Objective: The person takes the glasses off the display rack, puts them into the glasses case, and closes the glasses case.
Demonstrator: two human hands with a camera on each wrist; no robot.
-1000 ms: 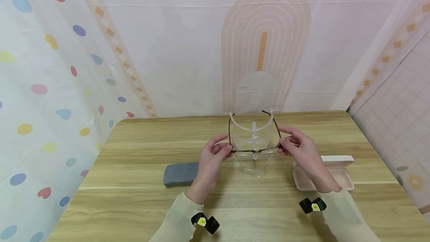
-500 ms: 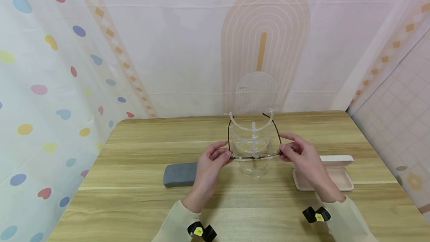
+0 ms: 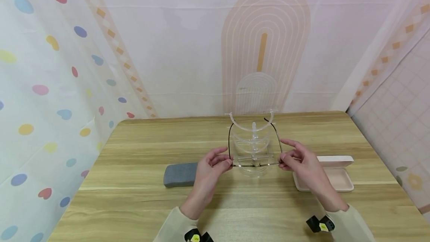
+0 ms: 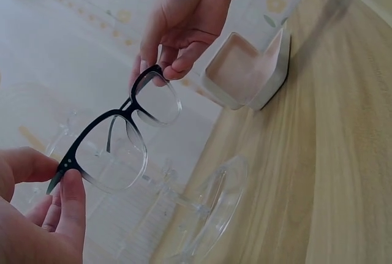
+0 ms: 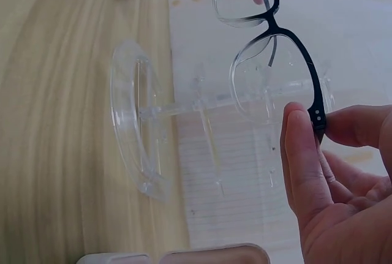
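Note:
A pair of eyeglasses (image 4: 98, 119) with a black upper frame and clear lower rims is held level between both hands, temples unfolded and pointing away. My left hand (image 3: 211, 173) pinches the left hinge corner between thumb and fingers. At the opposite corner, my right hand (image 3: 304, 167) pinches the frame the same way; its thumb and fingertips show at the hinge in the right wrist view. Just behind the lenses stands a clear acrylic glasses stand (image 3: 254, 141) with several curved tiers. The temples overlap its upper tiers in the head view.
A grey glasses case (image 3: 179, 175), closed, lies left of the left hand. Partly behind the right forearm sits an open pale pink case (image 3: 340, 178). The wooden table (image 3: 134, 204) ends at a patterned curtain (image 3: 188, 48) at the back.
Both hands have drawn the eyeglasses toward the person, so the front frame now sits farther from the stand's upper tiers. The stand and both cases have stayed put.

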